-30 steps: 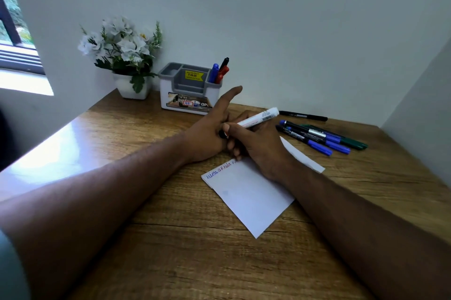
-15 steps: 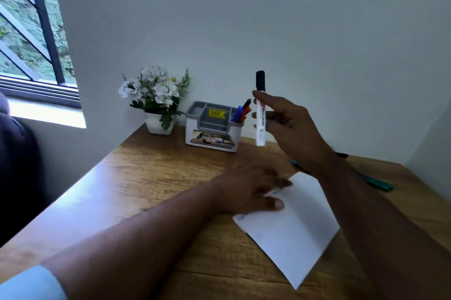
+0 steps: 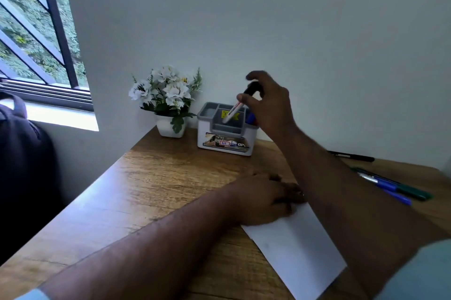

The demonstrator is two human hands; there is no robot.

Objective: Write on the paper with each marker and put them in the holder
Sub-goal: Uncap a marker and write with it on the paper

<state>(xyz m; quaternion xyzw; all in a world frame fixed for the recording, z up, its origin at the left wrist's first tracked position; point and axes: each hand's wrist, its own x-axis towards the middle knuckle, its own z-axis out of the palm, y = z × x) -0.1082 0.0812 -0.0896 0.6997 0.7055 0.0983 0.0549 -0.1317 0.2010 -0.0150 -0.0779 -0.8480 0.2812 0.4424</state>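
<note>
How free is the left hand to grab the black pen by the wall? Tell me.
Probably not free: the left hand presses the paper, and the right arm crosses between it and the black pen.

right hand [image 3: 267, 102] raised, fingers pinched, left hand [image 3: 262, 198] seemingly flat

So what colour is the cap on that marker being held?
Black cap on a white marker, head view.

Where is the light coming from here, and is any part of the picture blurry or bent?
Head view: daylight enters from the window on the left, leaving a pale sheen on the desk near it; the right hand and its marker over the holder are slightly motion-blurred; the wide lens stretches both forearms at the bottom edge.
</note>
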